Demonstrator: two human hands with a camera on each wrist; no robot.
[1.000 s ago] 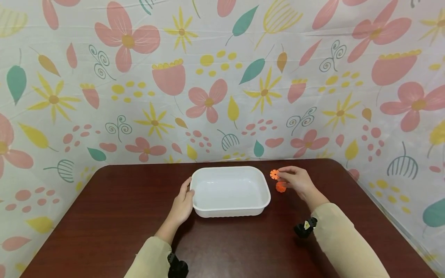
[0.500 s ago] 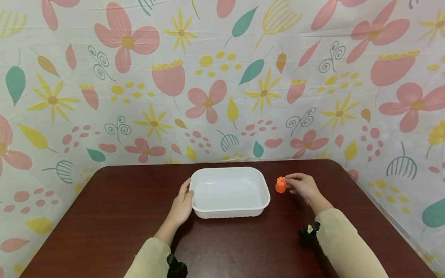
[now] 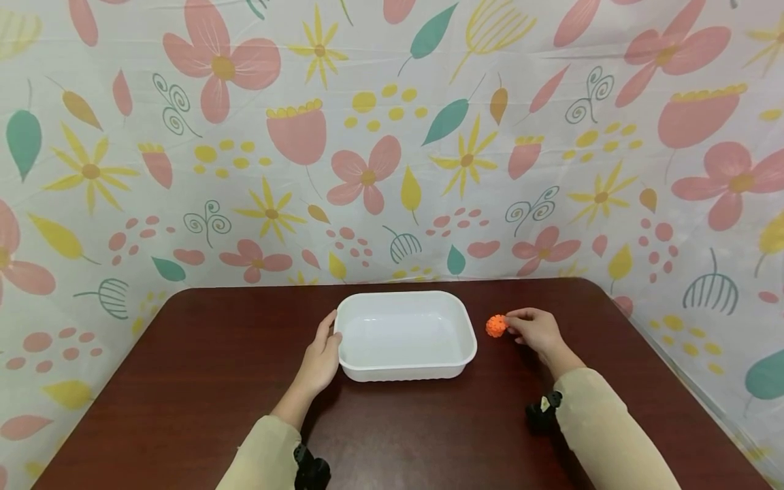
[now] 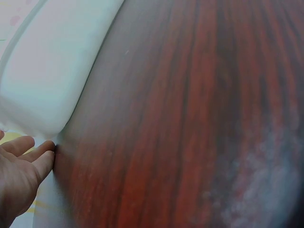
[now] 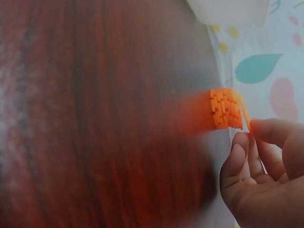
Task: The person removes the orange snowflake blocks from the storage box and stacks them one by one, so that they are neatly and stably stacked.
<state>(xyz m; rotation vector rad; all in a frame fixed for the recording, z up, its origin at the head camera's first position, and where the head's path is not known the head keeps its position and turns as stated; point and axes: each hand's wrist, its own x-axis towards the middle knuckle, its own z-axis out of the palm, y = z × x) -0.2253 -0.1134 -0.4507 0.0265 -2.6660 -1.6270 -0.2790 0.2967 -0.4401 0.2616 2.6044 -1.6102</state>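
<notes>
At the middle of the table stands a white rectangular tray [image 3: 404, 371] with raised walls. My left hand [image 3: 322, 354] rests against its left end; in the left wrist view the fingers [image 4: 42, 164] are fairly straight at the tray's lower corner. Right of the tray, a stack of orange notched plastic discs [image 3: 495, 326] sits on the table. With thumb and fingertips my right hand [image 3: 536, 331] pinches a thin orange disc [image 5: 245, 111] at the stack's end. That disc stands slightly tilted from the others. Whether it touches them is hard to tell.
The dark red-brown wooden table [image 3: 184, 381] reaches back to a flower-printed cloth [image 3: 367, 136]. Black wrist cameras sit at the left cuff [image 3: 311, 469] and the right cuff [image 3: 542, 412].
My right hand has brought its disc from behind the stack toward the viewer and right, onto the other orange discs. The left hand and tray have stayed in place.
</notes>
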